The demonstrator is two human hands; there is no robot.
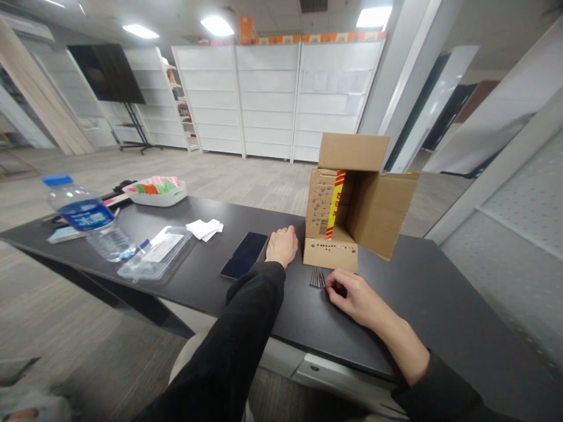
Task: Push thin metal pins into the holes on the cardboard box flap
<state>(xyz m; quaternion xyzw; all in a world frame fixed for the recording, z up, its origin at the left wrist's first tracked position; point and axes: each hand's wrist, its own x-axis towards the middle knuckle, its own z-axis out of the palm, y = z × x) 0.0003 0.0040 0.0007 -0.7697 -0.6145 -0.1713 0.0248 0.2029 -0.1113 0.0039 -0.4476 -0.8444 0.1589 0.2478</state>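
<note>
- Head view: the left hand [281, 245] lies knuckles up on the dark table [417, 281], fingers curled loosely under and pressed together, holding nothing; it sits just beside the lower left corner of the box [347, 205].
- The left forearm, in a black sleeve, runs from the bottom of the picture straight up to that hand, close to the phone [244, 255], which lies face up, its screen dark, just left of the hand.
- The right hand [352, 296] comes in from the lower right, wrist bare and the cuff pushed back; its fingers are bent down to the table and gathered at the tips beside a small bundle of dark thin rods [317, 276]. Whether the tips pinch the rods or only touch them I cannot tell.
- The rods lie on the table just in front of the box, between the 2 hands.
- The box lies on its side, its opening turned right and its flaps spread.
- Farther left on the table: a folded tissue [204, 228], a clear plastic case [155, 253], a water bottle [88, 218] on its side and a white tray [156, 192].
</note>
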